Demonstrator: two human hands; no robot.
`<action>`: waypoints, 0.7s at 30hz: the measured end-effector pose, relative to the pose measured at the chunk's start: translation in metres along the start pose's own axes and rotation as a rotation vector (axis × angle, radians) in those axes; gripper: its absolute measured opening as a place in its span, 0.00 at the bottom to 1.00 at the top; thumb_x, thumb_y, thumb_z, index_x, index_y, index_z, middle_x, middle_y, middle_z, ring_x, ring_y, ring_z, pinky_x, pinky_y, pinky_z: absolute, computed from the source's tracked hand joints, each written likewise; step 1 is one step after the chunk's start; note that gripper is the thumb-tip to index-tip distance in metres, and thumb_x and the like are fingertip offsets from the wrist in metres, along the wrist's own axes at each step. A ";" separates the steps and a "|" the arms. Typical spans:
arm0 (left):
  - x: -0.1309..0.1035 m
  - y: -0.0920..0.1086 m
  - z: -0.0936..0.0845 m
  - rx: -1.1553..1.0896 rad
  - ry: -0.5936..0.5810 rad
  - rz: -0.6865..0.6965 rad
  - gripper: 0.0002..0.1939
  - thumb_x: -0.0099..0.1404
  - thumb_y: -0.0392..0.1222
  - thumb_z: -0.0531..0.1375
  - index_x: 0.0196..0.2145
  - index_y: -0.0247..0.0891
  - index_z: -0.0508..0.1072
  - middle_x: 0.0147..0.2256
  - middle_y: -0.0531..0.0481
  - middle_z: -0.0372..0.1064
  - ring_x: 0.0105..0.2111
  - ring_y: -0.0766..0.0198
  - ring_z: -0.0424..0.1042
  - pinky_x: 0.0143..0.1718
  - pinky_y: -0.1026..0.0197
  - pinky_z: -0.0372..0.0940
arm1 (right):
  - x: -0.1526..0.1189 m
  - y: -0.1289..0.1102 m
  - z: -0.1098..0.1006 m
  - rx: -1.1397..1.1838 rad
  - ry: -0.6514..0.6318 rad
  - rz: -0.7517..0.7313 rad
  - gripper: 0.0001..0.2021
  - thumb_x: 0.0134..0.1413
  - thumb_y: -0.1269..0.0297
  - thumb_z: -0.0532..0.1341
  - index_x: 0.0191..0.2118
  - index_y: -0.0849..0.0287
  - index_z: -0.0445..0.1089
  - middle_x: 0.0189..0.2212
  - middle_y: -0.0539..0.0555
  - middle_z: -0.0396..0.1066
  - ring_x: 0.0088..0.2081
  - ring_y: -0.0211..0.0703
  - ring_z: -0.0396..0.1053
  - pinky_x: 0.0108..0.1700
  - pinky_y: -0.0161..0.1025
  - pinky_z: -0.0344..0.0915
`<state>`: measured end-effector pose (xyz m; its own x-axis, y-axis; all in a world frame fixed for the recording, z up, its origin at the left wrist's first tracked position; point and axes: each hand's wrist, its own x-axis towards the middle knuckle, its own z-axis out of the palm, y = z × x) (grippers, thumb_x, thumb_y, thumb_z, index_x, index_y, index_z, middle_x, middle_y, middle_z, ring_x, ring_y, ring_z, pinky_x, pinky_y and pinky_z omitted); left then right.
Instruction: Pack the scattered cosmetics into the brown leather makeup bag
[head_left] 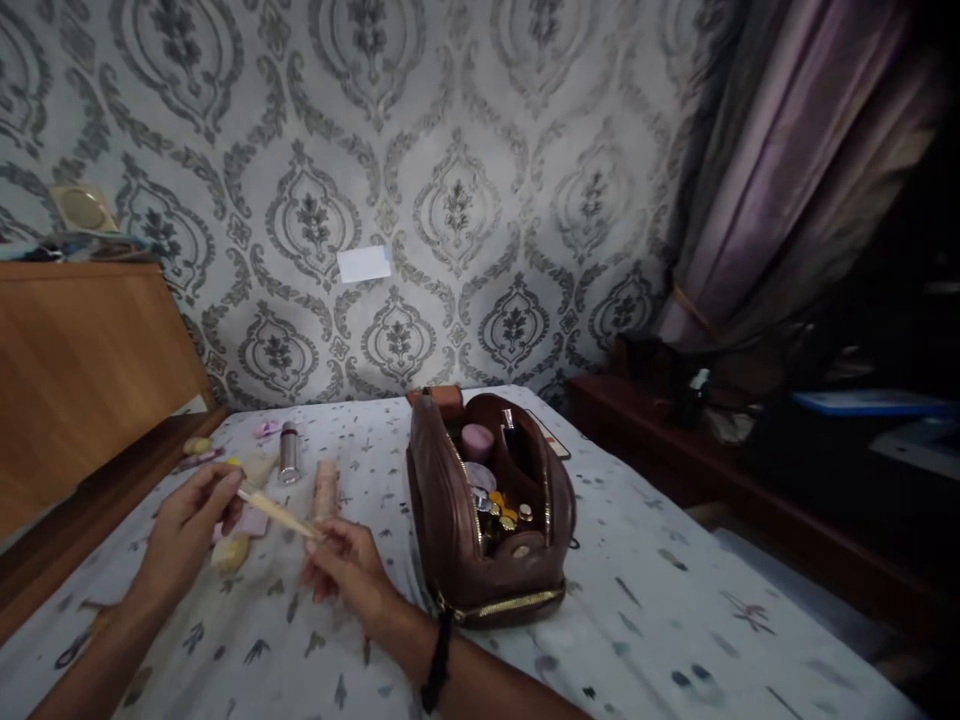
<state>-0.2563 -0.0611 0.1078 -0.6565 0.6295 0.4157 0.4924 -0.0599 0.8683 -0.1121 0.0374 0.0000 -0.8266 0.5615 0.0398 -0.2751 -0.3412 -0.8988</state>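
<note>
Between my two hands is a slim beige stick-like item (279, 514) with a paler end; its exact kind is hard to make out. My left hand (196, 515) pinches the pale end, while my right hand (351, 570) grips the other end. Just beyond my right hand lies a pinkish-beige tube (325, 488). A silver cylinder with a dark top (289, 455) stands farther back. Close to my left hand are a yellowish rounded item (230, 551) and a pale pink item (253, 521). An unzipped brown leather bag (442, 510) stands to the right, with several cosmetics inside.
White patterned cloth (637, 640) covers the surface. A wooden panel (82, 370) borders the left, and papered wall rises behind. Behind the bag is a brown object (436, 398); a flat card-like item (553, 440) lies beside it. Dark red furniture (622, 410) stands at the right.
</note>
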 end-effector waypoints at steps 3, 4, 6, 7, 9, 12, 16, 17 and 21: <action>0.005 0.028 0.011 0.007 0.022 0.097 0.20 0.58 0.60 0.63 0.29 0.39 0.70 0.18 0.57 0.60 0.19 0.67 0.60 0.20 0.65 0.59 | 0.001 -0.001 0.000 0.005 -0.002 0.009 0.35 0.29 0.35 0.72 0.36 0.60 0.67 0.19 0.45 0.69 0.15 0.31 0.60 0.19 0.31 0.51; 0.007 0.037 0.017 -0.018 0.024 0.113 0.19 0.59 0.59 0.63 0.29 0.39 0.70 0.18 0.57 0.60 0.19 0.67 0.59 0.20 0.66 0.59 | 0.000 -0.001 0.000 0.002 -0.003 0.012 0.34 0.29 0.35 0.72 0.35 0.60 0.67 0.19 0.45 0.69 0.15 0.31 0.60 0.19 0.31 0.51; 0.011 0.056 0.030 -0.121 0.017 0.120 0.17 0.60 0.57 0.63 0.30 0.39 0.70 0.20 0.57 0.62 0.20 0.68 0.60 0.20 0.66 0.58 | -0.001 -0.004 0.001 -0.009 -0.016 0.017 0.32 0.29 0.37 0.72 0.33 0.60 0.67 0.18 0.45 0.68 0.15 0.31 0.60 0.19 0.31 0.51; 0.013 0.065 0.038 -0.185 0.004 0.119 0.16 0.61 0.56 0.63 0.31 0.39 0.70 0.21 0.56 0.62 0.20 0.68 0.60 0.20 0.67 0.58 | -0.002 -0.005 0.002 -0.013 -0.022 0.018 0.32 0.30 0.37 0.72 0.32 0.60 0.67 0.18 0.45 0.68 0.15 0.31 0.60 0.19 0.31 0.52; 0.016 0.084 0.055 -0.291 -0.047 0.127 0.16 0.61 0.54 0.63 0.32 0.38 0.71 0.23 0.56 0.64 0.21 0.68 0.61 0.19 0.67 0.57 | -0.004 -0.008 0.003 -0.017 -0.035 0.011 0.31 0.31 0.37 0.72 0.32 0.60 0.68 0.18 0.45 0.68 0.15 0.31 0.60 0.20 0.31 0.52; 0.021 0.113 0.084 -0.303 -0.180 0.206 0.15 0.61 0.53 0.64 0.35 0.37 0.72 0.23 0.54 0.66 0.22 0.68 0.64 0.20 0.68 0.58 | -0.006 -0.010 0.004 -0.032 -0.066 0.007 0.31 0.31 0.37 0.71 0.31 0.59 0.67 0.18 0.44 0.68 0.15 0.31 0.60 0.20 0.31 0.52; 0.025 0.141 0.124 -0.230 -0.361 0.362 0.12 0.63 0.50 0.62 0.34 0.37 0.73 0.23 0.52 0.70 0.23 0.66 0.68 0.22 0.67 0.59 | -0.007 -0.012 0.006 -0.039 -0.073 0.029 0.31 0.30 0.36 0.71 0.30 0.58 0.66 0.17 0.43 0.67 0.15 0.30 0.59 0.19 0.31 0.54; 0.025 0.146 0.134 -0.218 -0.393 0.387 0.11 0.64 0.49 0.62 0.34 0.38 0.73 0.23 0.52 0.70 0.24 0.66 0.68 0.23 0.66 0.60 | -0.008 -0.012 0.006 -0.043 -0.067 0.033 0.31 0.30 0.36 0.71 0.30 0.59 0.66 0.17 0.43 0.67 0.14 0.30 0.58 0.19 0.31 0.55; 0.027 0.155 0.170 -0.139 -0.496 0.424 0.08 0.65 0.45 0.60 0.32 0.38 0.72 0.24 0.52 0.72 0.25 0.65 0.71 0.28 0.64 0.63 | -0.010 -0.017 0.006 -0.061 -0.073 0.024 0.30 0.32 0.38 0.71 0.31 0.60 0.68 0.18 0.44 0.66 0.15 0.30 0.59 0.19 0.31 0.56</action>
<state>-0.1007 0.0783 0.2072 -0.0645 0.8093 0.5839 0.5502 -0.4593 0.6973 -0.1020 0.0326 0.0173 -0.8667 0.4966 0.0473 -0.2261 -0.3065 -0.9246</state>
